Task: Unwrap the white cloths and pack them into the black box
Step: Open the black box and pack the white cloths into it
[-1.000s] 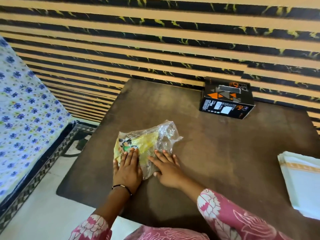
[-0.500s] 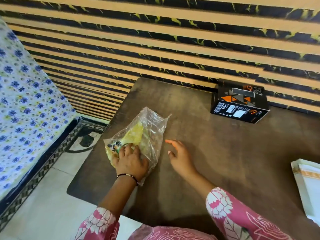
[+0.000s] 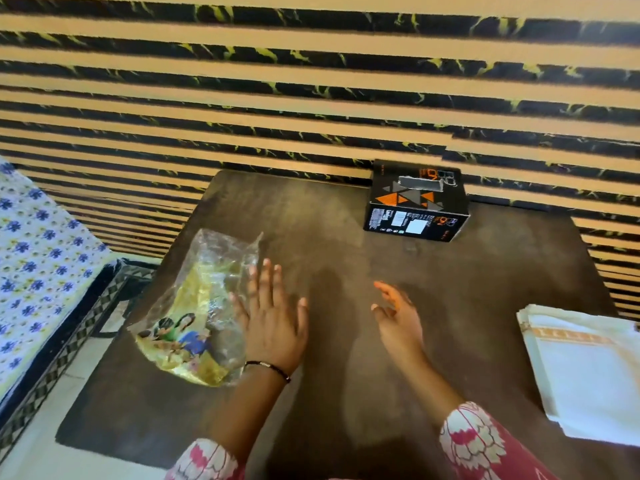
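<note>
A stack of folded white cloths (image 3: 588,372) with an orange-gold border lies at the right edge of the dark table (image 3: 346,244). The black box (image 3: 417,202), closed, with orange triangles on its lid, stands at the back against the wall. A crumpled clear plastic wrapper (image 3: 197,313) with a yellow printed insert lies at the table's left side. My left hand (image 3: 273,323) is open with fingers spread, just right of the wrapper and touching its edge. My right hand (image 3: 398,317) hovers open over the table's middle, holding nothing.
A striped tan and black wall (image 3: 311,98) runs directly behind the table. A bed with a blue-flowered sheet (image 3: 31,271) stands to the left, with a patterned floor strip (image 3: 86,323) between it and the table.
My left hand has come off the wrapper and now lies beside it. My right hand moved right, away from the wrapper. The wrapper shifted toward the table's left edge.
</note>
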`<state>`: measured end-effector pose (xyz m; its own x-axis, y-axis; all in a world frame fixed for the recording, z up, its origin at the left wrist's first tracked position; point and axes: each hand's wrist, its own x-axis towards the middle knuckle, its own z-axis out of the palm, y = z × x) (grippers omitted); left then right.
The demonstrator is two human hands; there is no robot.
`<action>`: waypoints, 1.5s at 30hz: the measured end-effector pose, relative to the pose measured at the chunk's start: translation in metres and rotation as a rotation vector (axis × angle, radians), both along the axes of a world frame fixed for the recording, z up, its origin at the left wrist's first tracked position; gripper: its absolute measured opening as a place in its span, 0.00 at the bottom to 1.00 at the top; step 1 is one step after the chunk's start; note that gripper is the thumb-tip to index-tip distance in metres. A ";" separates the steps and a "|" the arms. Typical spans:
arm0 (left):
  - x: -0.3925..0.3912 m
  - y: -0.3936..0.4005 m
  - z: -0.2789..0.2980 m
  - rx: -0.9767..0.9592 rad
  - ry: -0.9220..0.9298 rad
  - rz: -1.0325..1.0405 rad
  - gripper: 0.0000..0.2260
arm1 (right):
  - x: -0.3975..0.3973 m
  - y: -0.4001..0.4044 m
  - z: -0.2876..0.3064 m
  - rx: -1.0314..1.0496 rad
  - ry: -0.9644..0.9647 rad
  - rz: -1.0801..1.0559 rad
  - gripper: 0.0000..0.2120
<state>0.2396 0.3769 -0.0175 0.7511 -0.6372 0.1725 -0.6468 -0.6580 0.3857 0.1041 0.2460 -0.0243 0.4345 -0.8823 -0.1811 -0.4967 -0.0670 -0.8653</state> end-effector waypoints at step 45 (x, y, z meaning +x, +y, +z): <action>-0.082 0.021 -0.022 -0.194 0.341 -0.417 0.28 | -0.146 0.023 -0.002 0.219 -0.339 -0.248 0.26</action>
